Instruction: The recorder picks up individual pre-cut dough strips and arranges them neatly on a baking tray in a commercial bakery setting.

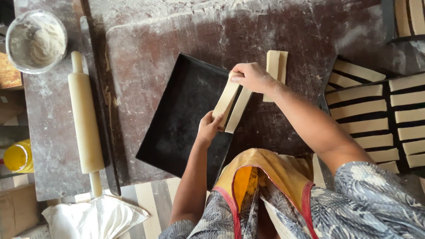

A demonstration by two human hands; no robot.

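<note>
A black baking tray (181,115) lies tilted on the floured brown worktable (186,35). Over its right edge I hold a pale dough strip (225,101) by both ends: my right hand (251,76) grips the far end, my left hand (209,126) the near end. A second dough strip (239,110) lies right beside it, touching it. More folded dough strips (276,66) rest on the table just beyond my right hand.
Black trays (389,95) filled with several rows of dough strips sit at the right. A wooden rolling pin (84,119) lies at the left, near a bowl of flour (36,40), a yellow bottle (17,157) and a white cloth (93,217).
</note>
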